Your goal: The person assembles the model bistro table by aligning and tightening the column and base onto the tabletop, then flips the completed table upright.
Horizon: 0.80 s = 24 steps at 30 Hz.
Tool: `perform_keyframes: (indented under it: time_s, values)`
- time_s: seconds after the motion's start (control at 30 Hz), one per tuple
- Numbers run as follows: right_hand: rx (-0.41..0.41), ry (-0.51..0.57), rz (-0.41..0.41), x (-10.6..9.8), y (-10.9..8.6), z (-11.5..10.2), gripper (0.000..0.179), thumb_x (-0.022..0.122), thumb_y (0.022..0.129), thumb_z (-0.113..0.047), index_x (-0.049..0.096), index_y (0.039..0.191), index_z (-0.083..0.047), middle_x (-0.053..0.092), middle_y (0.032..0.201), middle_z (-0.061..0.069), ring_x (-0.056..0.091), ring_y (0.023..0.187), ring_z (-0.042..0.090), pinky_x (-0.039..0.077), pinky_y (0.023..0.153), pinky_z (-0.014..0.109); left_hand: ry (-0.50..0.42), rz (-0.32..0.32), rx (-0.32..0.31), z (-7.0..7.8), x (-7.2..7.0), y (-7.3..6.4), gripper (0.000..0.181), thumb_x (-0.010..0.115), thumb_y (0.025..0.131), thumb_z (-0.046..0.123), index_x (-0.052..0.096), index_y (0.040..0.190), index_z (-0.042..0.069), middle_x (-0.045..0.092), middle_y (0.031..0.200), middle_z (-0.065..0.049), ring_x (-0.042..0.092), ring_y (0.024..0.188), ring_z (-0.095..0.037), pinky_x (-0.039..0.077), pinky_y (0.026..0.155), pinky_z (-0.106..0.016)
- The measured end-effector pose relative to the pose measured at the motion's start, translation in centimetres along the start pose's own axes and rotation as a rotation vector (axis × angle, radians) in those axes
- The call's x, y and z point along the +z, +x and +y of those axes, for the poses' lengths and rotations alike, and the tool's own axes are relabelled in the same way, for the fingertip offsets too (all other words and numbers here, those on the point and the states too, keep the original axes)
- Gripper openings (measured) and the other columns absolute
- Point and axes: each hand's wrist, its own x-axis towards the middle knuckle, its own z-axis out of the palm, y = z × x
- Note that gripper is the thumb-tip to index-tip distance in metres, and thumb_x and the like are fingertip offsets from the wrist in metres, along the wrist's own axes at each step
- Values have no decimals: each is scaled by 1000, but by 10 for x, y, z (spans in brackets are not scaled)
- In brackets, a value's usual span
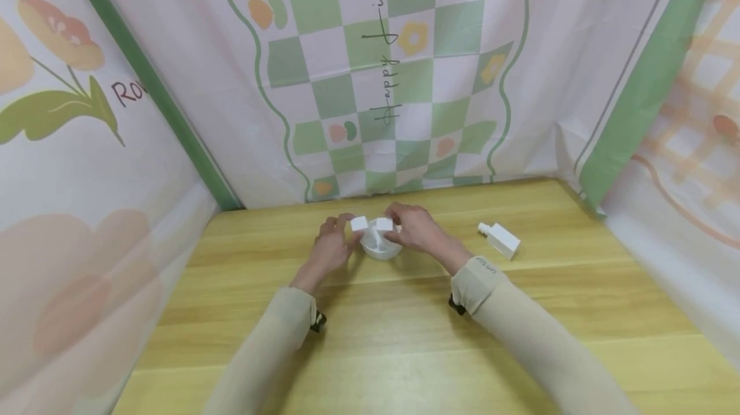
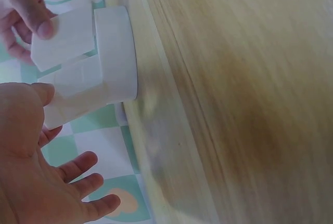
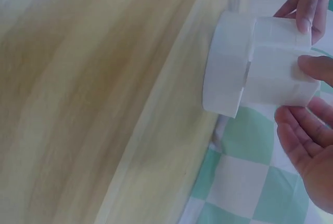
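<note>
A shallow white round dish (image 1: 381, 252) stands on the wooden table, and two white square-sided blocks rise upright from it, side by side. My left hand (image 1: 331, 243) pinches the left block (image 1: 359, 223) between thumb and fingers; in the left wrist view the other fingers spread apart. With thumb and fingertips, my right hand (image 1: 421, 229) holds the right block (image 1: 384, 225). The blocks' lower ends are hidden by the dish wall (image 3: 226, 65). Farther right on the table lies a white square bottle (image 1: 503, 241) on its side, its narrow neck pointing left and away.
The wooden table (image 1: 370, 351) reaches back to a curtain (image 1: 324, 61) with green checks and lettering. Printed cloth (image 1: 69, 196) also hangs at the left and right sides. A dark strap (image 1: 318, 321) shows at my left cuff, another dark piece (image 1: 457, 305) at the right cuff.
</note>
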Motion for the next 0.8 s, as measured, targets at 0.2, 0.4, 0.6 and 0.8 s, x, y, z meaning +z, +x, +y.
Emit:
perform_keyframes:
  time_s: [0.2,0.4,0.6,0.8]
  values:
    - [-57,-130,-13,-2,-2,0,52,73,89,-37,61,133,-12,70,114,16,68,99,32,57,87,47,16,-11,3,0,0,1,56,46,102,52,36,149,23,45,143,-24,54,123,-43,52,98,-56]
    - [-21,-151,-72,-9,-1,2,50,68,87,-32,63,130,-7,72,110,15,68,97,32,56,86,47,3,-8,0,3,0,1,56,47,102,51,37,149,23,45,142,-24,55,121,-44,53,97,-57]
    - [143,-89,-79,-9,1,4,46,75,85,-39,61,116,-7,70,107,13,66,97,29,55,88,44,12,-12,-2,2,0,1,55,45,103,52,36,149,23,45,142,-24,55,122,-44,53,96,-57]
    - [40,-48,-62,-5,-2,5,56,76,84,-26,58,134,-9,64,130,16,64,112,32,54,96,48,8,-12,-10,1,1,0,55,45,102,53,36,149,25,44,144,-23,54,123,-44,52,98,-58]
